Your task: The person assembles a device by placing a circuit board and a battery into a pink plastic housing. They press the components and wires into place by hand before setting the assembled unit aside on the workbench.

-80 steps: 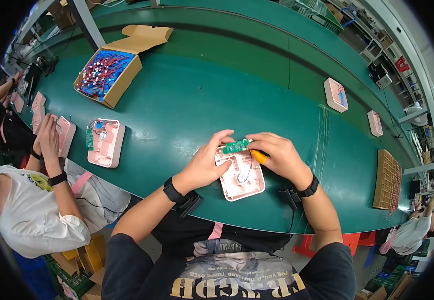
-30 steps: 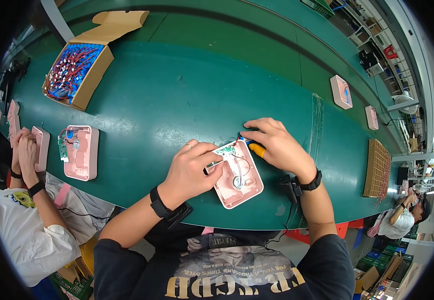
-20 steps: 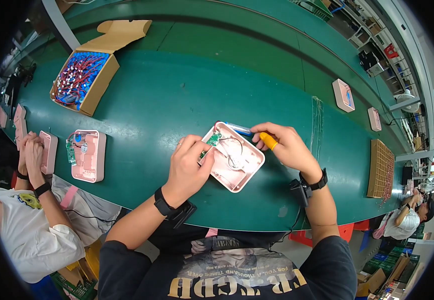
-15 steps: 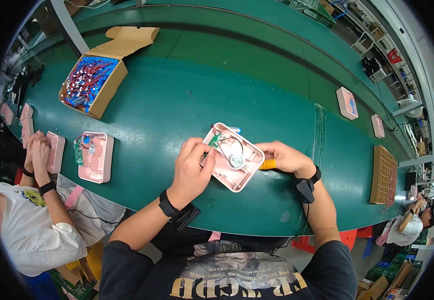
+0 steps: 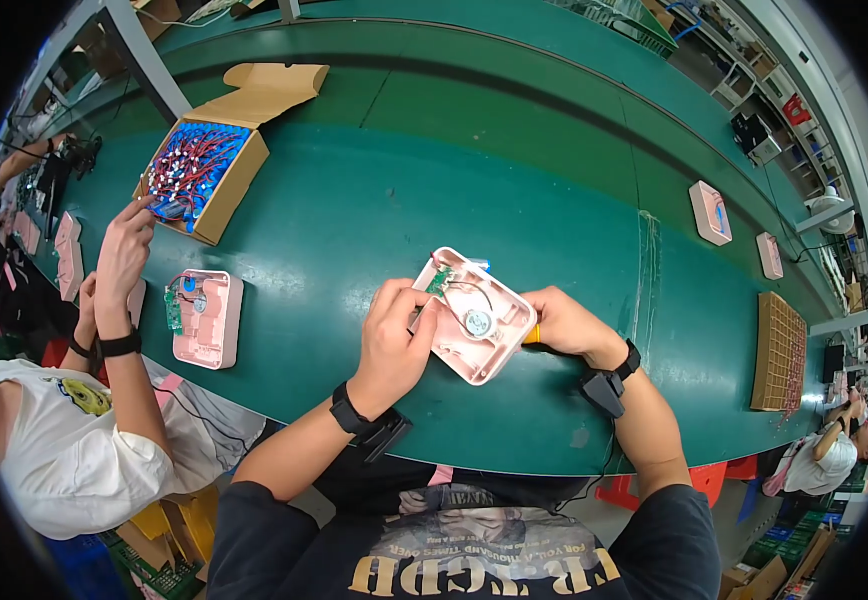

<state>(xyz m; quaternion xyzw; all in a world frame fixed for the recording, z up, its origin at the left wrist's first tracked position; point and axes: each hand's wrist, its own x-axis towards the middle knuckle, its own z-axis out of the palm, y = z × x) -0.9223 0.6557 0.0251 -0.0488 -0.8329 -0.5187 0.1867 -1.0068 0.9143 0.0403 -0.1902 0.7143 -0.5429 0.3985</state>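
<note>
In front of me I hold a pink plastic housing, tilted, with its open side up. Inside are a small green circuit board, a dark wire and a round metal part. My left hand is closed on the left edge, its fingers by the circuit board. My right hand is closed at the right edge, with its fingertips hidden behind the housing. A yellow thing shows between that hand and the housing; its kind is hidden. A bit of blue peeks out past the far edge.
A similar pink housing with parts inside lies left. Beyond it stands an open cardboard box of blue cells with red wires. A co-worker's hand reaches to it. Pink housings and a divided carton lie right on the green table.
The co-worker on the left has raised a hand from a pink housing to the box of blue cells. My hands keep their hold; less of the yellow thing shows. The view has shifted slightly.
</note>
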